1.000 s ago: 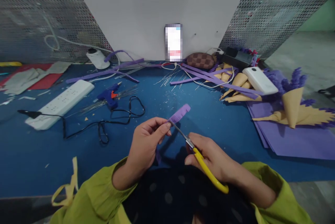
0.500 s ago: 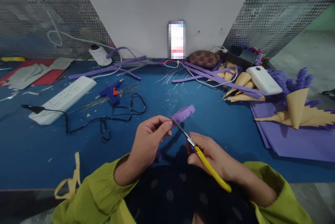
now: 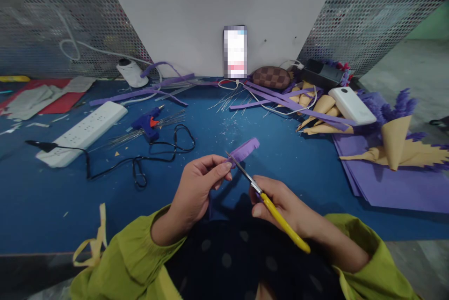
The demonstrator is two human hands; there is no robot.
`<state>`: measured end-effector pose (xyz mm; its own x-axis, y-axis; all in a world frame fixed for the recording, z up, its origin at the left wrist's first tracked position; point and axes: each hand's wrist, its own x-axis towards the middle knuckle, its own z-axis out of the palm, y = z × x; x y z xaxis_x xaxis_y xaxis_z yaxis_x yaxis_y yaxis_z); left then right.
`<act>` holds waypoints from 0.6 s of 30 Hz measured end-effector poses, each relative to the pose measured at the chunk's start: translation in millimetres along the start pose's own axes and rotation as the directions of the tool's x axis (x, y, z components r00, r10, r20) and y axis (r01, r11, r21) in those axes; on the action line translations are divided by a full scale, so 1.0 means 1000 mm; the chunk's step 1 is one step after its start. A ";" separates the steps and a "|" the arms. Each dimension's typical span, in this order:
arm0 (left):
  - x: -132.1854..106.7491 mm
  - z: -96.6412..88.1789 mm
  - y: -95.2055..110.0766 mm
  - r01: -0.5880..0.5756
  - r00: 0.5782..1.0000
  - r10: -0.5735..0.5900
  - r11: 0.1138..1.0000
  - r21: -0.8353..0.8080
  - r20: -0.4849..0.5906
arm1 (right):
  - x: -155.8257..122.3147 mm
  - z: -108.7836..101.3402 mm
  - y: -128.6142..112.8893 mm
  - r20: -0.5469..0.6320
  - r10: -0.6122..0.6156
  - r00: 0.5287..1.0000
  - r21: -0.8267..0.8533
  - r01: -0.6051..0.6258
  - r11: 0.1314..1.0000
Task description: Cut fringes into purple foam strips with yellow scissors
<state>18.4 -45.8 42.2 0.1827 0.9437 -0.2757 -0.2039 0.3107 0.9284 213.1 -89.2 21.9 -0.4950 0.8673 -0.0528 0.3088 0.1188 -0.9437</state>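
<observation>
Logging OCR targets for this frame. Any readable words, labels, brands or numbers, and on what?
None can be read.
Phone propped against the back wall: screen pixelated, nothing legible.
White power strip: no marking readable.
Blue glue gun: no label legible.
White box at right: no print visible.
Yellow-handled scissors in the right hand and purple paper strip in the left hand: no text.

Purple paper strip [image 3: 242,150] lowered from its upward tilt toward 1 o'clock to a flatter lie toward 2 o'clock; scissors [image 3: 270,207] blades now parted at the strip's near edge, closed a second ago; right hand [image 3: 285,206] shifted slightly toward 12 o'clock; left hand [image 3: 196,190] edged the same way.
</observation>
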 end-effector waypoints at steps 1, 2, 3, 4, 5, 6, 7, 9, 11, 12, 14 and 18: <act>0.000 0.000 0.000 -0.015 1.000 0.015 1.000 0.013 -0.015 | 0.000 0.000 0.000 -0.010 0.016 1.000 -0.032 -0.016 0.999; 0.000 0.000 -0.001 -0.032 0.999 0.033 0.999 0.025 -0.035 | 0.000 0.000 0.001 -0.022 0.032 0.999 -0.067 -0.033 0.997; 0.000 0.000 -0.001 -0.048 0.997 0.050 0.998 0.035 -0.057 | 0.000 0.000 0.001 -0.036 0.045 0.998 -0.101 -0.049 0.994; 0.000 0.000 -0.002 -0.061 0.995 0.064 0.997 0.043 -0.080 | 0.000 0.000 0.001 -0.046 0.051 0.998 -0.131 -0.056 0.990; 0.000 0.000 -0.002 -0.068 0.992 0.072 0.997 0.048 -0.103 | 0.000 0.000 0.001 -0.053 0.047 0.997 -0.155 -0.054 0.986; 0.000 0.000 -0.003 -0.069 0.990 0.075 0.996 0.052 -0.122 | -0.001 0.000 0.001 -0.056 0.037 0.998 -0.174 -0.046 0.984; 0.000 0.000 -0.003 -0.069 0.988 0.076 0.996 0.055 -0.137 | -0.001 0.000 0.002 -0.056 0.025 0.998 -0.190 -0.035 0.981; 0.000 0.000 -0.003 -0.070 0.986 0.078 0.996 0.063 -0.147 | -0.001 0.001 0.002 -0.059 0.007 0.998 -0.220 -0.020 0.975; 0.000 0.000 -0.003 -0.075 0.987 0.085 0.994 0.075 -0.138 | 0.000 0.001 0.003 -0.063 0.007 0.998 -0.243 -0.023 0.970; 0.000 0.000 -0.004 -0.078 0.988 0.088 0.994 0.082 -0.130 | 0.000 0.001 0.003 -0.064 0.009 0.998 -0.248 -0.025 0.969; -0.001 -0.001 -0.004 -0.081 0.989 0.092 0.992 0.095 -0.113 | 0.001 0.001 0.003 -0.067 0.007 0.998 -0.245 -0.023 0.969; 0.000 -0.002 -0.005 -0.088 0.990 0.100 0.990 0.113 -0.100 | 0.001 0.002 0.003 -0.066 -0.002 0.998 -0.228 -0.013 0.974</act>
<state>17.4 -47.2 36.6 0.0641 0.9766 -0.2054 -0.1095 0.2115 0.9712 211.9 -89.4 17.8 -0.4409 0.8971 -0.0291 0.4921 0.2145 -0.8437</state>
